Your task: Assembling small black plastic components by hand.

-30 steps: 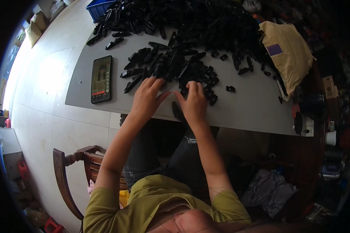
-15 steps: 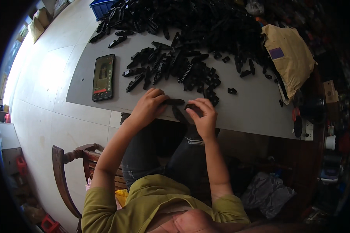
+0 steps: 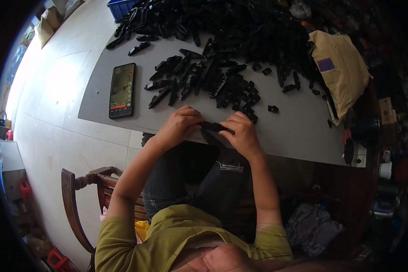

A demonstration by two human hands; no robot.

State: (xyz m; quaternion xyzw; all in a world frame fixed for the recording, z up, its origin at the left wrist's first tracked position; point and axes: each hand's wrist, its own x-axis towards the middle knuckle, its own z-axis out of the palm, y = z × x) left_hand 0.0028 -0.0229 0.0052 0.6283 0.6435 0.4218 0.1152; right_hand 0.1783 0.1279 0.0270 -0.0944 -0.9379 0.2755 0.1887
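Observation:
Close to the table's front edge, my left hand [image 3: 181, 124] grips one end of a long black plastic part [image 3: 211, 126]. My right hand [image 3: 241, 133] pinches the other end, where the small black piece it held is hidden by the fingers. Both hands are closed, their fingertips only a short gap apart. Beneath them a dark elongated shape overlaps the table edge; what it is I cannot make out. Just beyond the hands lie several similar long black parts [image 3: 186, 75] and a cluster of small black blocks [image 3: 247, 97].
A phone [image 3: 122, 90] with its screen lit lies on the grey table [image 3: 299, 136] at left. Across the back spreads a big heap of black parts [image 3: 254, 41], beside a blue crate [image 3: 119, 10]. A tan bag [image 3: 342, 72] stands at right. A wooden chair [image 3: 70, 204] is at lower left.
My right hand has brought its small black piece against the right end of the long part. Before, the two pieces were apart. The view has shifted slightly.

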